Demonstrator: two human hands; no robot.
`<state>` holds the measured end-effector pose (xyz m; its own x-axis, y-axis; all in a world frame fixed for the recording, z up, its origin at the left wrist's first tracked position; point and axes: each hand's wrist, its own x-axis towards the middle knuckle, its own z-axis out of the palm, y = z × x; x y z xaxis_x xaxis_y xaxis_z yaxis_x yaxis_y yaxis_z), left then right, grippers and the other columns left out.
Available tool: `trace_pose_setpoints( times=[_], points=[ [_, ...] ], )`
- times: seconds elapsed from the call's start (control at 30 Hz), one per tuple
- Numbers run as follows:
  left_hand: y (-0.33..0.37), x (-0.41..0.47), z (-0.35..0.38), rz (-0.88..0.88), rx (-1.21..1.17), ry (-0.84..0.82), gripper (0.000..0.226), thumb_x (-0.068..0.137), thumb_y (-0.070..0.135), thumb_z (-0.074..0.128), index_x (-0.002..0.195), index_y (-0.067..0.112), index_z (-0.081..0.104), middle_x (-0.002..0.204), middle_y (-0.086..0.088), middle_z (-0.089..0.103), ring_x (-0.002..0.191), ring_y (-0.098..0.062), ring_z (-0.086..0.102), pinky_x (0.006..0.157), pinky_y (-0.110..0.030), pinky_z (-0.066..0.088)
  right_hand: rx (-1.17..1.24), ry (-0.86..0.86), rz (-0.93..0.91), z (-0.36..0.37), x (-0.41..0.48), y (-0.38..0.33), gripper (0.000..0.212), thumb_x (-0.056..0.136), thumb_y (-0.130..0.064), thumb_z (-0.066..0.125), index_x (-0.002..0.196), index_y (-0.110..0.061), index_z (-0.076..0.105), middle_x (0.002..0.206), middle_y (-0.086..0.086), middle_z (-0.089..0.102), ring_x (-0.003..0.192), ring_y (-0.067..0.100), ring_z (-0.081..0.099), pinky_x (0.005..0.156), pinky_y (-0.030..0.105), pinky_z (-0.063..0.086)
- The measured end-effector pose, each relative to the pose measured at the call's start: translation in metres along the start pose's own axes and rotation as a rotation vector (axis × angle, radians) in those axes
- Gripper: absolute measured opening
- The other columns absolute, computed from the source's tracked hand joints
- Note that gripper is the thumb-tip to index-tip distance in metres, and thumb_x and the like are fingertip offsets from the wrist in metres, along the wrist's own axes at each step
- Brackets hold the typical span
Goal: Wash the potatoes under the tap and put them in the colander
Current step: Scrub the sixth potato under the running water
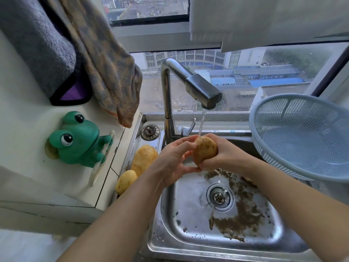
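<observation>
Around the work we see a green frog holder [77,140] on the white counter [28,148] at left, with a grey towel [37,44] and a brown patterned cloth [111,72] hanging above it. A spare plug [149,131] lies on the sink ledge beside the tap [202,89] base. Nothing stands between camera and hands; both forearms cross the sink [188,220]. The potato [205,150] is held above the basin, its top touching the water [201,123] running from the tap. The left grip [173,159] is curled on its left side, thumb under; the right grip [224,156] is wrapped round its right side, so both are clamped on it. A big potato [144,159] and a small potato [126,181] lie touching on the sink's left ledge. The basin holds brown grit [245,205] spread around the drain strainer [220,197]. The blue colander [268,154] sits tilted at the sink's right, well apart from the potatoes; we see only its mesh floor.
</observation>
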<state>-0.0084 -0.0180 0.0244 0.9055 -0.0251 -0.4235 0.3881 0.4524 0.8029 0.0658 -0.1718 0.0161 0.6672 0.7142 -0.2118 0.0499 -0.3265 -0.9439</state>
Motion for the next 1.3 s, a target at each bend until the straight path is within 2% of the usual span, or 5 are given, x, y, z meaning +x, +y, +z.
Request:
trace_pose_setpoints(
  times=[0.53,0.67,0.97,1.13,1.3],
  points=[
    [-0.009,0.006,0.002,0.064,0.014,0.008,0.035,0.087,0.022,0.063,0.123,0.02,0.064,0.108,-0.003,0.068,0.097,-0.017,0.065,0.08,-0.046,0.058,0.231,-0.116,0.024,-0.001,0.002,0.0,0.046,0.066,-0.007,0.069,0.108,-0.021,0.059,0.079,-0.001,0.065,0.071,0.012,0.064,0.062,0.031,0.054],
    [-0.011,0.008,0.011,0.007,-0.069,0.099,0.038,0.089,0.022,0.063,0.126,0.017,0.061,0.111,-0.005,0.06,0.101,-0.021,0.057,0.069,-0.042,0.057,0.246,-0.139,0.01,0.0,0.001,0.002,0.049,0.067,-0.003,0.068,0.108,-0.028,0.06,0.089,0.004,0.069,0.077,0.018,0.066,0.065,0.035,0.057],
    [-0.015,0.007,0.005,0.018,-0.093,0.036,0.035,0.092,0.019,0.06,0.126,0.017,0.061,0.121,-0.012,0.06,0.11,-0.025,0.056,0.077,-0.043,0.057,0.258,-0.128,0.025,0.001,0.003,0.006,0.049,0.065,-0.004,0.069,0.109,-0.024,0.061,0.085,0.007,0.067,0.073,0.018,0.065,0.062,0.032,0.053],
    [-0.014,0.006,0.0,0.008,-0.123,-0.009,0.039,0.091,0.014,0.057,0.13,0.015,0.059,0.126,-0.013,0.058,0.117,-0.028,0.051,0.089,-0.049,0.052,0.252,-0.172,0.019,-0.003,0.005,0.007,0.054,0.067,-0.006,0.071,0.116,-0.02,0.058,0.106,0.024,0.066,0.087,0.028,0.066,0.073,0.04,0.055],
    [-0.013,0.008,0.004,0.017,-0.074,0.025,0.04,0.091,0.019,0.061,0.13,0.015,0.059,0.127,-0.014,0.059,0.113,-0.026,0.055,0.085,-0.049,0.054,0.239,-0.134,0.028,-0.001,0.005,0.006,0.05,0.065,-0.005,0.07,0.113,-0.02,0.059,0.089,0.01,0.066,0.076,0.02,0.066,0.068,0.038,0.055]
  ],
)
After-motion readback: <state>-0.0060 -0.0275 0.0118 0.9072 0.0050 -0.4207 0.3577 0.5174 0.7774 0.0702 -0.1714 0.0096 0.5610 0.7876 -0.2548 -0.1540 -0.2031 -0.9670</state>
